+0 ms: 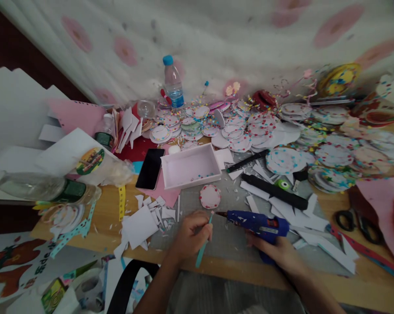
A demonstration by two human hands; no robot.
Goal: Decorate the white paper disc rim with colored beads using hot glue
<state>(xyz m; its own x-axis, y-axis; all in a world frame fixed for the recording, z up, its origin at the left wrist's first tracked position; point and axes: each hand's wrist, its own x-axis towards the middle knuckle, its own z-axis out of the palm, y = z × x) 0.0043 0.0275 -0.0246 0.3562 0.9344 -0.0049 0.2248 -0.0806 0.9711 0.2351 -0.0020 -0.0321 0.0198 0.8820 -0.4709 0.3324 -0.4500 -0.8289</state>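
My left hand [193, 232] is closed around teal tweezers [201, 252]; a tiny pale piece shows at their upper tip. In my right hand [275, 250] is a blue hot glue gun [257, 225], its nozzle pointing left, close to the tweezers' tip. Just beyond both hands, a small round white disc [210, 196] with red dots along its edge lies on the grey mat [221, 244]. Behind the disc stands a shallow white box [192, 168] with small coloured bits on its floor.
A black phone [150, 169] lies left of the box. Paper scraps [140, 226] lie around the mat. A black rod [274, 192] and scissors [358, 222] are on the right. Stacks of dotted discs [236, 131] line the back, near an upright bottle [173, 83].
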